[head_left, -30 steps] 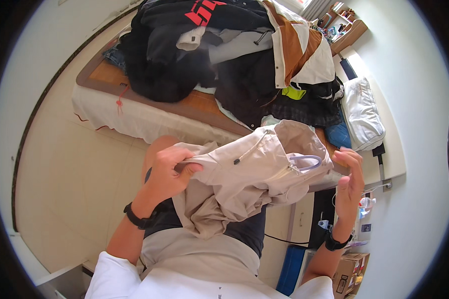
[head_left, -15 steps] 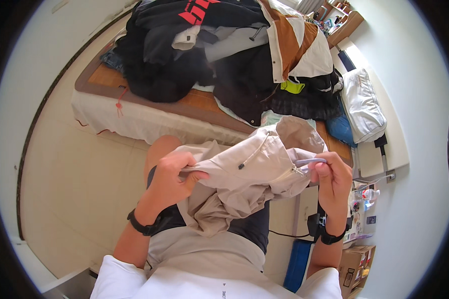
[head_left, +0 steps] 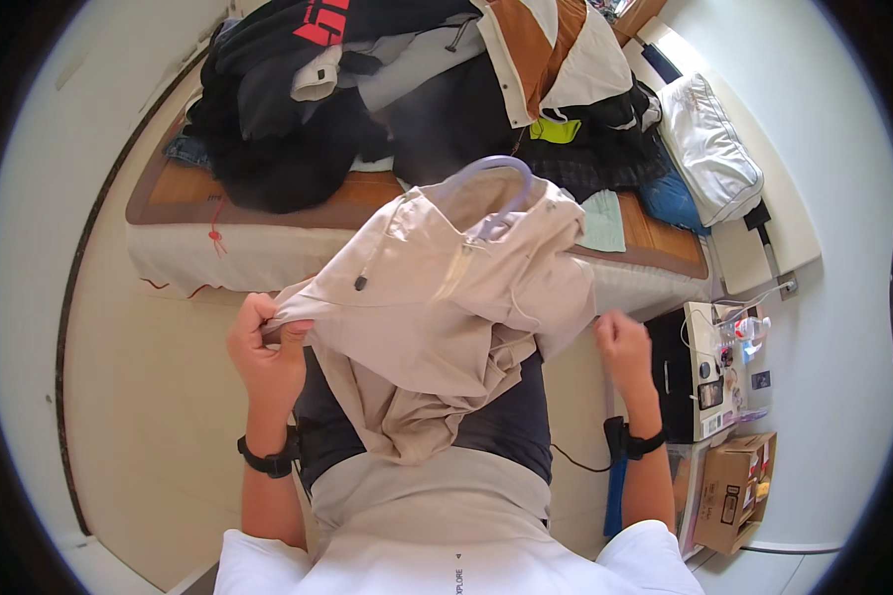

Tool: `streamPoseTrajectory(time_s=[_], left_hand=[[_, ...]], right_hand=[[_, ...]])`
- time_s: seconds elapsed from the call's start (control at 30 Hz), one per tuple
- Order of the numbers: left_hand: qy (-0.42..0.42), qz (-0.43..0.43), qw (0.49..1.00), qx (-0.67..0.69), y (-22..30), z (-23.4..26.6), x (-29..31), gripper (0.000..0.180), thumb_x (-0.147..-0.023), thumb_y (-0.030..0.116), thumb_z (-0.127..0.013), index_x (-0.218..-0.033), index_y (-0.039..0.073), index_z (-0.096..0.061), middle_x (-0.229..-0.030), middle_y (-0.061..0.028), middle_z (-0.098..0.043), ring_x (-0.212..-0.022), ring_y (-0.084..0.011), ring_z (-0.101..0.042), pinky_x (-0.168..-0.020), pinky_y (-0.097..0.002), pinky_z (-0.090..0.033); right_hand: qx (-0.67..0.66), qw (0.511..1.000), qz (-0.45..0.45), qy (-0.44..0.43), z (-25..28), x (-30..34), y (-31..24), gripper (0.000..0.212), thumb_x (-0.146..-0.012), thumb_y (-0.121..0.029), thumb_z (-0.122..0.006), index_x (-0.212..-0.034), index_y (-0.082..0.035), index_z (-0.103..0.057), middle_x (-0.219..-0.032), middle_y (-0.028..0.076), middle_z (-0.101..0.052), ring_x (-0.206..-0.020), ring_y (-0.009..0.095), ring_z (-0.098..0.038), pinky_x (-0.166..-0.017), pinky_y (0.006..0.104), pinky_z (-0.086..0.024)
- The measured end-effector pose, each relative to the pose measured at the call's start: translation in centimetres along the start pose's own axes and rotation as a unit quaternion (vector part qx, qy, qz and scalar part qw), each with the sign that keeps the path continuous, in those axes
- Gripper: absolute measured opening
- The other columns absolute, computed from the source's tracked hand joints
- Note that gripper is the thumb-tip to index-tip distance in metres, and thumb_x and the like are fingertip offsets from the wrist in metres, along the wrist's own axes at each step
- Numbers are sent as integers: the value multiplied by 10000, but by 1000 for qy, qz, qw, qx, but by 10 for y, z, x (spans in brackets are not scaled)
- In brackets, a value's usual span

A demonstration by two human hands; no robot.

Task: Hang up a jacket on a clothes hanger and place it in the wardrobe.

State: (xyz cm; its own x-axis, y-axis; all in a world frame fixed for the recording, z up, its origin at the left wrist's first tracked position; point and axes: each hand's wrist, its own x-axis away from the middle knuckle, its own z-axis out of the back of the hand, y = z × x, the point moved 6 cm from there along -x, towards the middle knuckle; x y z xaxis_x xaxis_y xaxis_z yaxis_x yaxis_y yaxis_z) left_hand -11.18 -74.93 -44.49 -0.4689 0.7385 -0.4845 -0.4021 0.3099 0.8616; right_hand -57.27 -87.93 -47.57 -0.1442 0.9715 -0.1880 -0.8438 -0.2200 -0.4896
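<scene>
From where I stand, I see one person who has a beige thin-fabric jacket with a drawcord (head_left: 437,307) spread in front of the body, above the dark shorts (head_left: 486,446). The jacket is between the two hands, and its collar side points to the far side, where it covers a part of the near edge of the bed (head_left: 169,188). The left hand (head_left: 270,352) grasps the left edge of the jacket, with the thumb and the fingers pinched on the cloth; the cloth inside the grasp cannot be seen. The right hand (head_left: 625,349) is curled almost like a fist, just beside the right edge of the jacket. Its fingertips are turned away and a little blurred, so I cannot tell if some cloth is caught in them.

A pale purple curved hanger (head_left: 526,188) rises in a loop from the neck opening; its lower part is hidden within the jacket. The near folds are so bunched that I cannot separate sleeve from hem.

On the bed, a large heap of mostly black clothes (head_left: 298,149) is cut off at the far border. A pale green cloth (head_left: 602,223) shows partly behind the jacket. At the right, a blue object (head_left: 615,501) is mostly covered by the right forearm, and its kind is unclear.
</scene>
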Motion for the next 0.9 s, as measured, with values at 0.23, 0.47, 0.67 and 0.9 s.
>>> streamPoseTrajectory(time_s=[0.23,0.47,0.67,0.9], left_hand=[[63,-3,998,8,9,7,-7,406,-906,325,-756,-815,74,-450,-744,55,-433,-684,-42,-374,-596,-195,-321],[61,-7,998,-20,8,10,-17,396,-929,328,-730,-810,70,-455,-759,51,-445,-718,-45,-385,-642,-203,-329],[64,-23,996,-66,11,7,-21,387,-937,423,-697,-850,84,-531,-799,79,-501,-728,-31,-421,-649,-195,-326],[67,-14,995,-69,15,7,-24,401,-929,450,-696,-865,81,-553,-809,77,-514,-740,-32,-417,-667,-194,-324]], right_hand=[[-198,892,-110,-391,-169,51,111,301,-1002,-242,-497,-1086,-29,-693,-1035,112,-724,-956,242,-671,-849,403,-510],[-586,634,-368,-346,-245,32,97,426,-1013,-226,-524,-1382,-14,-517,-1345,89,-603,-1150,177,-603,-993,349,-493],[-700,558,-222,-387,-269,1,80,541,-1045,-380,-415,-1424,4,-459,-1400,140,-561,-1241,253,-574,-1060,405,-464],[-682,551,-255,-407,-254,0,74,565,-1042,-403,-414,-1423,12,-448,-1412,156,-544,-1258,262,-562,-1075,408,-449]])
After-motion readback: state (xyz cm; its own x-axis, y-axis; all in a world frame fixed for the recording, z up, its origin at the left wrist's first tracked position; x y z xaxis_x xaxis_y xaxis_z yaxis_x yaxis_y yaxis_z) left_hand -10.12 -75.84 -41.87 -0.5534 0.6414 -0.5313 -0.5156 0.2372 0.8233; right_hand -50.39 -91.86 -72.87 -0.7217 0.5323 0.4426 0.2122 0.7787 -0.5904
